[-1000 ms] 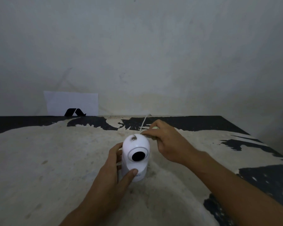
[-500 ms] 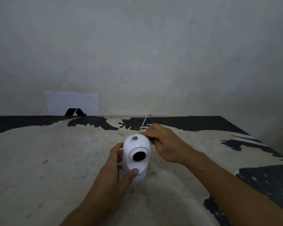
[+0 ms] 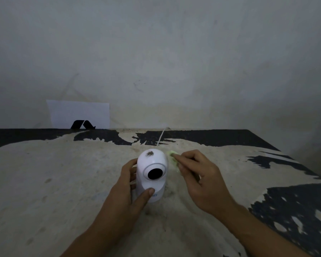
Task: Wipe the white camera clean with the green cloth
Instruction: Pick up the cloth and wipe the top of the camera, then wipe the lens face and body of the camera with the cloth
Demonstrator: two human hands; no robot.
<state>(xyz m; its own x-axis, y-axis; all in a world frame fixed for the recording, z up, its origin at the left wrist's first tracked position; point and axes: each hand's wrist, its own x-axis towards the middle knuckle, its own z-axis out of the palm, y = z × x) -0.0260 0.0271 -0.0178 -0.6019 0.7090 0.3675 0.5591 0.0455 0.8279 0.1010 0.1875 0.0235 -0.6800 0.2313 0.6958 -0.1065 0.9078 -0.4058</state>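
White camera (image 3: 152, 175): smooth rounded plastic, upright at centre of the worn, flaking surface (image 3: 44, 182), dark smudge on dome. Left hand (image 3: 126, 193): grip closed round camera body. Right hand (image 3: 198, 179): grip pinching crumpled green cloth (image 3: 171, 158) just right of dome.

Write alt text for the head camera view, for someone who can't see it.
A left hand grips an upright white camera on a worn table while the right hand presses a green cloth to its right side. A dark smudge marks the camera's top; a white cable trails toward the wall.
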